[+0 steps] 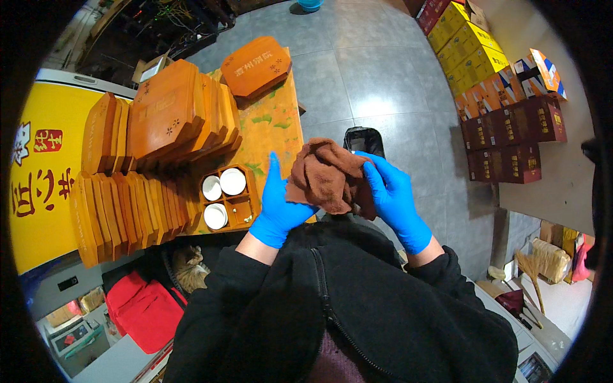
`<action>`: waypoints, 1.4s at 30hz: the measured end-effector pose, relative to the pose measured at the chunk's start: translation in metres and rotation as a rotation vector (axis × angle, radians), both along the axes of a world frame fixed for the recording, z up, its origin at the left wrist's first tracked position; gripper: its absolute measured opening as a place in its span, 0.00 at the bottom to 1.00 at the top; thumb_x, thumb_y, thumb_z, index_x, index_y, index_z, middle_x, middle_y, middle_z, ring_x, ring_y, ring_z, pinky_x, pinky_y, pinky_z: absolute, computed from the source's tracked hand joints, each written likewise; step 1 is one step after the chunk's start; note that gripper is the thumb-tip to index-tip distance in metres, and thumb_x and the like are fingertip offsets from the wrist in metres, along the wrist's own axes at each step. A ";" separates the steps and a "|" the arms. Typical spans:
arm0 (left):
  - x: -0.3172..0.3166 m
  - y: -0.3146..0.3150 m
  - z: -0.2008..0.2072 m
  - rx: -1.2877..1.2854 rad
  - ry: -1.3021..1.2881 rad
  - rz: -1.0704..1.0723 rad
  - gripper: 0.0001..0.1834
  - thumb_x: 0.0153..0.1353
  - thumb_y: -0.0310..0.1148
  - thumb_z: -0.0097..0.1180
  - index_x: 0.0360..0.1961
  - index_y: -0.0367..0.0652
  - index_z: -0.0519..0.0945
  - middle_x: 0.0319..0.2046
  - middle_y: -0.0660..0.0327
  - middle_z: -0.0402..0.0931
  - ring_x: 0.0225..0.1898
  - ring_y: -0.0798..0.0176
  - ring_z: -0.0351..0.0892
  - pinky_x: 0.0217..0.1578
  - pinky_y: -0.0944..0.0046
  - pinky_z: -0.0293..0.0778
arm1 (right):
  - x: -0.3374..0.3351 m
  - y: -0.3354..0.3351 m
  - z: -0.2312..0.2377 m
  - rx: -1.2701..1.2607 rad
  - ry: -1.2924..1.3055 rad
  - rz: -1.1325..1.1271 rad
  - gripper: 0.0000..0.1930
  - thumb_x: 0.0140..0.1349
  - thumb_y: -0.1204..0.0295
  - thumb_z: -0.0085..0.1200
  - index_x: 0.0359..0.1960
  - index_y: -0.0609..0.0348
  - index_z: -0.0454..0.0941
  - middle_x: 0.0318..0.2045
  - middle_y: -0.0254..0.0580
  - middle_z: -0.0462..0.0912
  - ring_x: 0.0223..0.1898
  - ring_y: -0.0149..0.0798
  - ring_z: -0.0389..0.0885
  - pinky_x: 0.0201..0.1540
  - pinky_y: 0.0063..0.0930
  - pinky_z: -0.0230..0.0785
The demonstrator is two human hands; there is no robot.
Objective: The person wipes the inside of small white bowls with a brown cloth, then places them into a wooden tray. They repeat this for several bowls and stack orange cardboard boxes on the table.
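A crumpled brown cloth [332,175] is held between my two hands, in front of my chest. My left hand [280,207], in a blue glove, supports it from the left. Its thumb sticks up apart from the cloth, and its fingers are partly hidden underneath. My right hand [397,199], gloved in blue too, pinches the cloth's right side between thumb and fingers. Left of my left hand, a divided wooden tray [256,195] on the table holds white cups [233,181] and a few small objects. A single octagonal wooden lid or board [257,66] lies at the table's far end.
Stacked octagonal wooden pieces [163,115] crowd the left of the wooden table [287,124]. A black bin [377,142] stands on the floor just beyond my hands. Yellow cartons [472,54] and dark red boxes [511,127] line the right wall. A cat [189,268] lies at lower left.
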State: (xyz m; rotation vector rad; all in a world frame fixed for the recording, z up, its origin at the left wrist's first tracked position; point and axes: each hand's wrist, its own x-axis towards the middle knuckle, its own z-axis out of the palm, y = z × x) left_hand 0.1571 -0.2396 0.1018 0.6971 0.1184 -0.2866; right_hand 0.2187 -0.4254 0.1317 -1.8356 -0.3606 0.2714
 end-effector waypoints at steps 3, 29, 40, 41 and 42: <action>0.001 -0.010 0.010 -0.283 0.203 0.098 0.26 0.62 0.44 0.40 0.59 0.43 0.59 0.57 0.54 0.61 0.57 0.56 0.62 0.58 0.55 0.59 | -0.001 -0.005 -0.004 -0.127 -0.037 -0.004 0.13 0.61 0.67 0.48 0.40 0.63 0.75 0.30 0.46 0.81 0.34 0.37 0.80 0.37 0.27 0.70; -0.018 -0.008 0.002 -0.053 0.158 0.197 0.20 0.63 0.34 0.44 0.55 0.38 0.64 0.51 0.53 0.67 0.53 0.56 0.67 0.53 0.57 0.66 | -0.020 -0.009 -0.048 0.008 -0.455 0.066 0.10 0.52 0.72 0.58 0.38 0.54 0.77 0.24 0.38 0.78 0.23 0.34 0.77 0.24 0.25 0.68; -0.061 0.034 -0.063 0.533 0.484 0.274 0.20 0.59 0.31 0.49 0.52 0.38 0.67 0.47 0.52 0.70 0.49 0.56 0.71 0.49 0.59 0.69 | 0.058 -0.055 -0.164 -0.662 0.262 -0.246 0.32 0.54 0.57 0.56 0.56 0.63 0.63 0.33 0.46 0.80 0.32 0.35 0.79 0.33 0.28 0.71; -0.055 0.029 -0.068 0.626 0.561 0.201 0.19 0.59 0.34 0.50 0.50 0.39 0.69 0.44 0.52 0.72 0.46 0.56 0.73 0.47 0.60 0.69 | 0.052 -0.046 -0.163 -0.435 0.328 -0.114 0.37 0.55 0.51 0.52 0.61 0.61 0.56 0.39 0.48 0.79 0.35 0.38 0.79 0.36 0.32 0.71; -0.050 0.022 -0.068 0.743 0.586 0.081 0.19 0.58 0.37 0.50 0.48 0.39 0.71 0.41 0.52 0.74 0.43 0.56 0.75 0.44 0.61 0.70 | 0.038 -0.030 -0.161 -0.254 0.720 -0.035 0.35 0.56 0.49 0.51 0.60 0.57 0.59 0.47 0.48 0.75 0.42 0.40 0.77 0.40 0.35 0.71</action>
